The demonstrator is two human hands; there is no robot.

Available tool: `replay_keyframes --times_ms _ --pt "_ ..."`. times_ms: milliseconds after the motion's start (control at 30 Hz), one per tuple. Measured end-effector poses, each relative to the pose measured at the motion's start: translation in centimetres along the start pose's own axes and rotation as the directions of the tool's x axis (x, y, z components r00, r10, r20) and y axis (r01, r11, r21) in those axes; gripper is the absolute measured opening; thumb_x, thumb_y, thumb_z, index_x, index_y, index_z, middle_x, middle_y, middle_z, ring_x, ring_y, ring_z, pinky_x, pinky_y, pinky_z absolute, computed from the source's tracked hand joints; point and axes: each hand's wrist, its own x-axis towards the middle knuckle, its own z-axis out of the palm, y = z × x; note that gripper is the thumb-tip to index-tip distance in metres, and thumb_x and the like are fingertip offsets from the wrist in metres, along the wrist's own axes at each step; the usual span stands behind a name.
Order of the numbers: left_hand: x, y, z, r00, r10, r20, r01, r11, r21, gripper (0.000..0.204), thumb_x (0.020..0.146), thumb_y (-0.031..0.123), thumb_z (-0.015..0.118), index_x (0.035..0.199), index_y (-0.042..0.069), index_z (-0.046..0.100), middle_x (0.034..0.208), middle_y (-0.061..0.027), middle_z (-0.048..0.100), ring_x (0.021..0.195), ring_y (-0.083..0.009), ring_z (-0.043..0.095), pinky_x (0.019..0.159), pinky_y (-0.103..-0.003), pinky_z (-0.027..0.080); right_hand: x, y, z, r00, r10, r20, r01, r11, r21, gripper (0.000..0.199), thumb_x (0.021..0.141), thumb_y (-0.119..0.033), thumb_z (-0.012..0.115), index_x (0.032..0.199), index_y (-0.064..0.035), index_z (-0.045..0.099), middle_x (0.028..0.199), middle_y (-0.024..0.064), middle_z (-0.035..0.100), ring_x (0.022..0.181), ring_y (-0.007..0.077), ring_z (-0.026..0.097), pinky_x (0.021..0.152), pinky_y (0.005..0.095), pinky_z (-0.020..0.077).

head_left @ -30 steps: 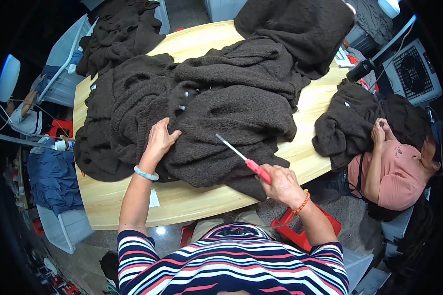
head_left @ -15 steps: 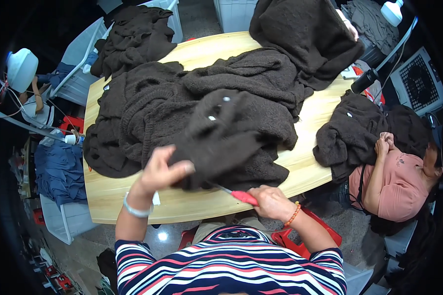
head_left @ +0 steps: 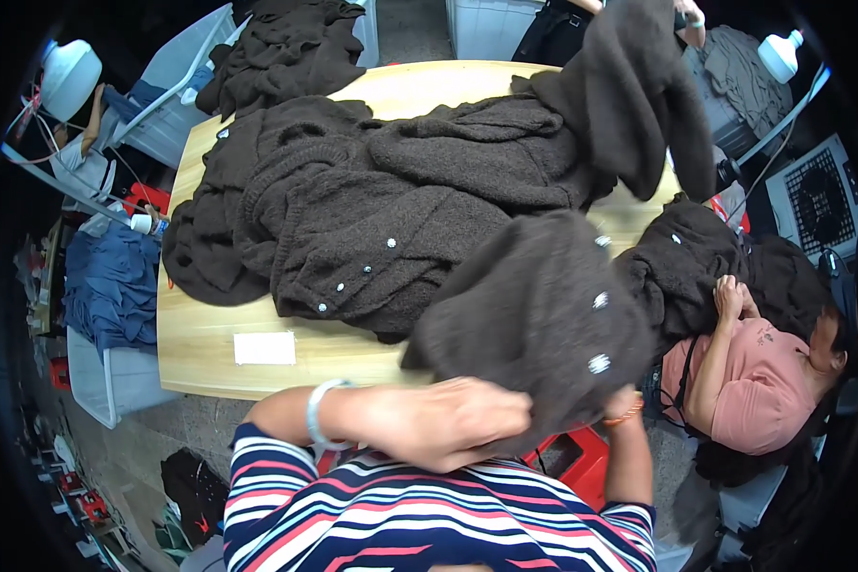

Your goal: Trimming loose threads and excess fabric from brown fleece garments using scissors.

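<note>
A dark brown knit cardigan (head_left: pixel 524 315) with large shiny buttons is lifted over the table's near edge, close to my body. My left hand (head_left: pixel 472 419) is closed on its lower edge. At the cardigan's right side is my right hand (head_left: pixel 624 402); the cloth covers its fingers, so its grip cannot be made out. No red-handled tool shows now. Just beyond lies a pile of similar brown knitwear (head_left: pixel 381 210), with shiny buttons on the nearest piece.
A white paper (head_left: pixel 264 349) lies on the wooden table (head_left: pixel 205 357). Across the table a person's hand (head_left: pixel 691 21) is beside a raised brown garment (head_left: pixel 634 95). On the right, a person in a pink shirt (head_left: pixel 763 381) handles brown knitwear. Blue cloth (head_left: pixel 114 296) fills a bin at left.
The cardigan has come off the pile toward me and to the right. My left hand has moved right and closed on it. My right hand has moved right; its red-handled tool is out of sight.
</note>
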Motion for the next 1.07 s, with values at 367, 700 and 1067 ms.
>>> replay_keyframes --times_ms 367,700,1067 --pt "3.7 -16.0 3.7 0.891 -0.074 -0.447 0.324 0.793 0.515 0.053 0.068 0.011 0.076 0.117 0.001 0.058 0.113 -0.0199 0.06 0.105 -0.0373 0.06 0.089 -0.047 0.05 -3.8 17.9 -15.1 0.676 0.591 -0.441 -0.555 0.801 0.225 0.028 0.093 -0.016 0.057 0.113 0.0029 0.061 0.078 0.0131 0.068 0.069 0.0241 0.067 0.065 0.0374 0.0537" --pt "-13.2 -22.3 -3.6 0.647 -0.339 -0.683 0.761 0.228 0.608 0.068 0.085 0.027 0.071 0.144 0.008 0.043 0.156 -0.0139 0.032 0.146 -0.0348 0.025 0.119 -0.052 0.018 1.9 -5.8 -6.9 0.984 0.178 -0.029 -0.156 0.921 0.357 0.031 0.09 -0.011 0.061 0.121 -0.0051 0.06 0.073 0.0148 0.065 0.067 0.0268 0.066 0.067 0.0396 0.051" --pt "-15.5 -23.8 -2.9 0.695 -0.35 -0.629 0.715 0.243 0.656 0.056 0.09 0.036 0.063 0.137 0.007 0.052 0.15 -0.0084 0.041 0.147 -0.0322 0.022 0.121 -0.051 0.012 12.2 -16.5 -8.1 0.934 -0.274 0.231 0.289 0.957 -0.033 0.03 0.089 -0.027 0.063 0.114 -0.0099 0.061 0.072 0.0184 0.067 0.071 0.0367 0.068 0.068 0.0461 0.0533"
